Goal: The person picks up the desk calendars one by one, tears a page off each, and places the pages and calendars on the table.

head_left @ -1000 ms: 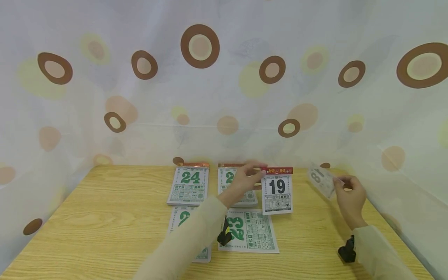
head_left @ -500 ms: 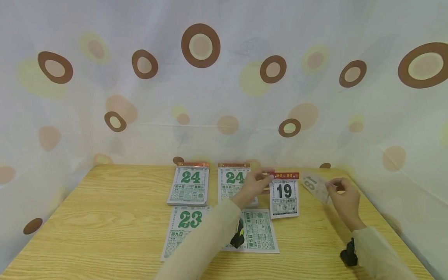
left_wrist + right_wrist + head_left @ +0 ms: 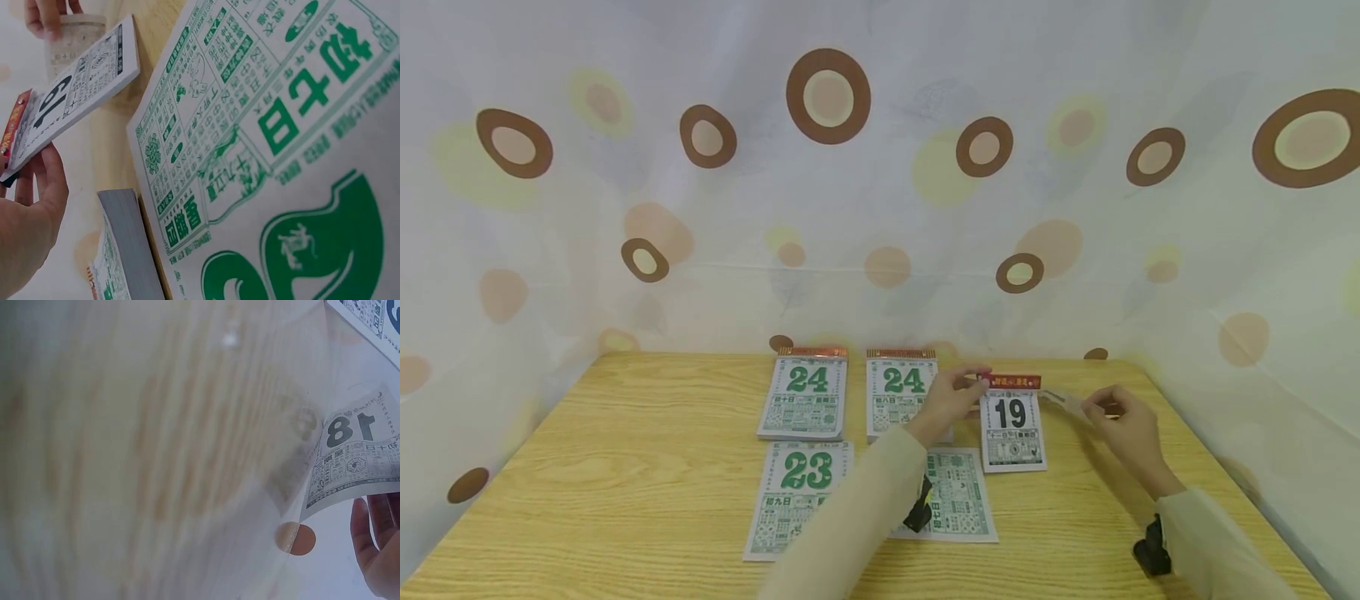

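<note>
My left hand point(image 3: 951, 402) grips a small tear-off calendar point(image 3: 1011, 429) by the left end of its red header. The calendar shows a black 19 and is tilted above the table in the left wrist view. To its right, my right hand point(image 3: 1126, 423) pinches a thin loose calendar sheet point(image 3: 356, 450) by its edge. A black 18 shows on that sheet in the right wrist view; in the head view it appears nearly edge-on beside the calendar.
Two thick calendar pads, a left one point(image 3: 802, 400) and a right one point(image 3: 891, 400), both reading 24, lie at the back. Loose green-printed sheets, a 23 sheet point(image 3: 797, 492) and a turned sheet point(image 3: 958, 496), lie in front. A patterned curtain point(image 3: 880, 208) hangs behind the wooden table point(image 3: 647, 467).
My left hand has moved right and slightly down with the calendar. The right hand has shifted left with the 18 sheet, which has turned from showing its face to nearly edge-on.
</note>
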A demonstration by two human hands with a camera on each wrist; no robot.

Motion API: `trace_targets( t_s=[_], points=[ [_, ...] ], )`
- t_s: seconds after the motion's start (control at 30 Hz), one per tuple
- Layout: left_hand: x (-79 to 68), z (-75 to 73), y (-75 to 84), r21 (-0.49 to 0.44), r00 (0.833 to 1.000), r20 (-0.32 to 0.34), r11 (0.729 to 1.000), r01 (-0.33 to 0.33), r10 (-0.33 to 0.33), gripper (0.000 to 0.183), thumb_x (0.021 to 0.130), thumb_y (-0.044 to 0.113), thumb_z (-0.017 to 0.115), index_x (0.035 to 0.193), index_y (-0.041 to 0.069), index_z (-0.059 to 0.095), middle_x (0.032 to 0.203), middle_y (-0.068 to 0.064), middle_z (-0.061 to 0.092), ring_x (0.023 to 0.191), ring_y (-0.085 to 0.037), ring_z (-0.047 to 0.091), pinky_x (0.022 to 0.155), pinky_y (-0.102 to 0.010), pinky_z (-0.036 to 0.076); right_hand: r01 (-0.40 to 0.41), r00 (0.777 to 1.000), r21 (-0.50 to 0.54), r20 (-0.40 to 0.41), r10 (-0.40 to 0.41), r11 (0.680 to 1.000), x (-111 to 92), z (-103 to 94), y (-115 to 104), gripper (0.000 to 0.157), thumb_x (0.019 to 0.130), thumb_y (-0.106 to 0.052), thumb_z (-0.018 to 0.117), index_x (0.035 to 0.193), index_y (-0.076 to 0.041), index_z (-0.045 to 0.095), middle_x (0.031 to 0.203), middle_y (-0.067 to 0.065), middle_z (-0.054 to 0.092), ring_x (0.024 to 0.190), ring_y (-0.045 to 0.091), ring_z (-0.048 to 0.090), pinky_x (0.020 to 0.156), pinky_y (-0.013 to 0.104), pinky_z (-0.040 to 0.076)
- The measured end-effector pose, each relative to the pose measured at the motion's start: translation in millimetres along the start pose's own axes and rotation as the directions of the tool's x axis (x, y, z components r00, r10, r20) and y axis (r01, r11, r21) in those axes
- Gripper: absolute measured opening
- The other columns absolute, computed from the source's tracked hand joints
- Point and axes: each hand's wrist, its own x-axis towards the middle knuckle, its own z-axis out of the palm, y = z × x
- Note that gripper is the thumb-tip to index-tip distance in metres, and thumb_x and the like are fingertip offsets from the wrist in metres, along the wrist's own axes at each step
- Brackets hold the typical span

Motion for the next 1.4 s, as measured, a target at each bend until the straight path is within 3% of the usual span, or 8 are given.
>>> trace_targets(
  t_s=[0.4, 0.67, 0.97, 1.1, 1.4],
  points=[
    [3.9, -3.7, -10.0, 0.044, 0.999, -0.035, 0.999, 0.018, -0.016, 0.025, 0.089, 0.014, 0.058, 0.114, 0.018, 0.062, 0.096, -0.006, 0.061, 0.081, -0.018, 0.062, 0.077, -0.040, 0.055, 0.021, 0.989, 0.032, 0.144, -0.026, 0.999, -0.3, 0.3, -5.6, 0.015, 0.086, -0.009, 0.062, 0.097, 0.001, 0.059, 0.095, 0.018, 0.063, 0.078, -0.014, 0.049, 0.063, 0.012, 0.047],
    [6.0, -2.1, -16.5, 0.080, 0.998, -0.052, 0.996, 0.040, -0.036, 0.023, 0.089, 0.017, 0.059, 0.112, 0.017, 0.064, 0.093, -0.003, 0.060, 0.080, -0.017, 0.062, 0.074, -0.039, 0.055, 0.038, 0.953, 0.010, 0.301, -0.040, 0.999, 0.3, 3.7, -3.3, 0.018, 0.087, -0.011, 0.061, 0.102, -0.002, 0.060, 0.100, 0.017, 0.064, 0.083, 0.003, 0.057, 0.069, 0.022, 0.049],
    [8.8, 0.0, -19.7, 0.093, 0.999, -0.025, 0.995, 0.029, -0.027, 0.029, 0.089, 0.010, 0.059, 0.118, 0.011, 0.060, 0.093, -0.007, 0.060, 0.078, -0.020, 0.063, 0.073, -0.039, 0.056, 0.052, 0.926, -0.043, 0.376, -0.032, 0.998, -0.3, 6.1, 0.1, 0.018, 0.085, -0.013, 0.063, 0.101, -0.005, 0.061, 0.097, 0.012, 0.066, 0.080, 0.007, 0.058, 0.070, 0.027, 0.048],
    [9.5, 0.6, -19.7, 0.113, 0.999, -0.024, 0.993, 0.036, -0.034, 0.036, 0.085, 0.002, 0.060, 0.120, 0.010, 0.058, 0.091, -0.009, 0.060, 0.077, -0.026, 0.064, 0.071, -0.037, 0.057, 0.046, 0.917, -0.039, 0.398, -0.027, 0.998, -0.7, 5.0, -2.2, 0.021, 0.085, -0.015, 0.063, 0.102, -0.003, 0.061, 0.097, 0.013, 0.065, 0.082, 0.017, 0.060, 0.071, 0.032, 0.048],
    [10.8, 2.2, -20.8, 0.141, 0.997, -0.038, 0.988, 0.069, -0.065, 0.048, 0.080, -0.003, 0.064, 0.125, 0.011, 0.054, 0.094, -0.010, 0.060, 0.079, -0.021, 0.064, 0.069, -0.032, 0.057, 0.001, 0.897, -0.068, 0.441, 0.029, 0.998, 0.6, 5.9, -3.1, 0.027, 0.087, -0.018, 0.062, 0.106, 0.001, 0.059, 0.099, 0.018, 0.064, 0.086, 0.027, 0.061, 0.072, 0.036, 0.050]
  ],
)
